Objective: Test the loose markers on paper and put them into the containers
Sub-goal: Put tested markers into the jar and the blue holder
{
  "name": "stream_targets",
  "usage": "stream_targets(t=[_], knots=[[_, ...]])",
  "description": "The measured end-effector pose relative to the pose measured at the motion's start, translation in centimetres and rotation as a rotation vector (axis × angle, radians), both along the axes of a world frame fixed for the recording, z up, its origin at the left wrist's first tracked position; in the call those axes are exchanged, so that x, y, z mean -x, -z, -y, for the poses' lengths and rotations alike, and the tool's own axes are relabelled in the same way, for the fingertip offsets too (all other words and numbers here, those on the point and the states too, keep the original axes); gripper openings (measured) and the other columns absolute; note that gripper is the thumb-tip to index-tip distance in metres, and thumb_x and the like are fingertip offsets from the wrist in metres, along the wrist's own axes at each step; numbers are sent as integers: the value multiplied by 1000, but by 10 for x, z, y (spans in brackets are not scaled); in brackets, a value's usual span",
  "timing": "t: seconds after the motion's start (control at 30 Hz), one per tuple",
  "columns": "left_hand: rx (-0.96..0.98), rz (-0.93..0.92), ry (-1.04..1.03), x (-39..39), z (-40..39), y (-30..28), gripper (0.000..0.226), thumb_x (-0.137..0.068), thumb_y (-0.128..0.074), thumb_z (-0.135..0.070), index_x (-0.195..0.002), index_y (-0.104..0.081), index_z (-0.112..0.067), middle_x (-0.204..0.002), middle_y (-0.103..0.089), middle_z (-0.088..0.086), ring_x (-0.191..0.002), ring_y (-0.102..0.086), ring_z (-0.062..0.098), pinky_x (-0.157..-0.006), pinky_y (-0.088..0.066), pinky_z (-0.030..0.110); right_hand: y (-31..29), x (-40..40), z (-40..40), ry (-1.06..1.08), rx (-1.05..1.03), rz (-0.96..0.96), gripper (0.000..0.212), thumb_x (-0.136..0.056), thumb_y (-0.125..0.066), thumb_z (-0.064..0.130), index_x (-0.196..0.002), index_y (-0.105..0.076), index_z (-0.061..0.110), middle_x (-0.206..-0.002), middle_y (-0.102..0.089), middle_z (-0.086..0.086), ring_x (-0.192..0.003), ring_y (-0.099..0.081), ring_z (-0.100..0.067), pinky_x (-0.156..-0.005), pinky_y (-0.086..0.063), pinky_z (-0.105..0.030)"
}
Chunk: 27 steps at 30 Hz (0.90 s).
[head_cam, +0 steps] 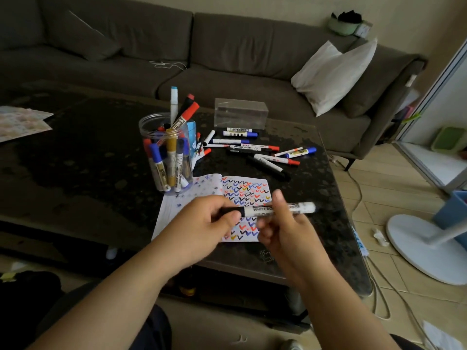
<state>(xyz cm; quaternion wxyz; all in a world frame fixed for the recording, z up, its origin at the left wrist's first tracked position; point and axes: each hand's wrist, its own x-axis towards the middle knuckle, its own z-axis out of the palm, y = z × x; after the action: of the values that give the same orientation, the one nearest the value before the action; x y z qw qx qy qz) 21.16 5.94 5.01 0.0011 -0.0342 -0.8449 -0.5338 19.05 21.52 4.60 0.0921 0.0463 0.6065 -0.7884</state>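
Above the notebook [242, 198], a whiteboard marker [267, 210] is held level, long axis running 9-to-3 o'clock: its black cap is gripped by the left hand [202, 221], its barrel pinched by the right hand [283, 223], with the jar [164, 152] at 11 o'clock.

Between the fingers [233, 214], the marker [262, 210] is smooth plastic. Beyond them lie matt paper [246, 188], a clear glossy plastic jar [151, 127], the dark mottled, polished desk [88, 157], and a cloth sofa [227, 46].
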Motion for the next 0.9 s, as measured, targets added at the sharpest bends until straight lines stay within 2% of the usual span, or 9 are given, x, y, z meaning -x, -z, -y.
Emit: stream_targets(t=[0.1, 0.13, 0.2, 0.27, 0.33, 0.43, 0.57, 0.73, 0.9], knots=[[162, -40, -131, 13, 22, -2, 9, -88, -60, -26, -80, -62, -28, -72, -66, -1, -71, -62, 14, -69, -48, 30, 17, 8, -4, 17, -448, -26, 28, -87, -60, 40, -93, -58, 12, -60, -62, 0, -47, -51, -10, -50, -44, -29], [235, -53, -158, 14, 28, -3, 7, -88, -61, -28, -80, -62, -29, -72, -65, -1, -70, -61, 13, -64, -46, 24, 19, 9, -5, 67, -619, -163, 20, -84, -66, 35, -95, -57, 21, -67, -63, 2, -52, -54, -7, -57, -47, -29], [326, -65, -190, 16, 37, -7, 6, -87, -61, -32, -82, -62, -29, -71, -63, -4, -66, -58, 7, -55, -40, 16, 13, 14, 5, -17, -869, -513, 28, -83, -68, 22, -102, -53, 36, -88, -56, 12, -69, -53, 0, -67, -43, -11], [366, -75, -194, 17, 41, -10, 7, -88, -61, -32, -83, -61, -28, -71, -62, -6, -65, -57, 5, -52, -38, 13, 8, 23, 27, -236, -1019, -764, 37, -86, -65, 14, -117, -57, 31, -105, -47, 16, -82, -48, 5, -75, -34, -1], [362, -86, -190, 18, 44, -12, 7, -89, -60, -30, -83, -60, -27, -69, -59, -8, -64, -56, 3, -54, -36, 13, 6, 35, 52, -373, -1092, -915, 30, -87, -64, 13, -116, -62, 20, -107, -53, 7, -90, -50, -3, -78, -34, -5], [339, -96, -226, 18, 59, -12, 6, -89, -60, -28, -83, -58, -27, -70, -58, -9, -66, -56, 3, -57, -36, 14, 4, 51, 78, -461, -1127, -945, 22, -91, -59, 19, -113, -62, 14, -101, -61, -2, -88, -55, -14, -77, -43, -21], [354, -159, -354, 22, 98, -12, 6, -87, -62, -25, -92, -59, -27, -80, -56, -14, -70, -55, -2, -59, -41, 7, -25, 76, 86, -291, -969, -866, 32, -90, -61, 19, -120, -51, 24, -85, -61, 12, -70, -57, -2, -62, -43, -7], [356, -197, -521, 30, 130, -19, 19, -90, -58, -22, -107, -56, -28, -84, -55, -17, -75, -56, -2, -59, -42, 10, -87, 102, 107, 12, -610, -919, 34, -90, -61, 20, -114, -40, 31, -80, -63, 9, -72, -62, 3, -60, -46, -6], [327, -245, -549, 34, 138, -19, 25, -89, -59, -19, -114, -56, -24, -83, -58, -13, -73, -59, 0, -63, -45, 12, -95, 130, 150, -34, -598, -871, 37, -93, -58, 18, -125, -41, 23, -89, -63, 6, -72, -60, 3, -59, -43, -2]])
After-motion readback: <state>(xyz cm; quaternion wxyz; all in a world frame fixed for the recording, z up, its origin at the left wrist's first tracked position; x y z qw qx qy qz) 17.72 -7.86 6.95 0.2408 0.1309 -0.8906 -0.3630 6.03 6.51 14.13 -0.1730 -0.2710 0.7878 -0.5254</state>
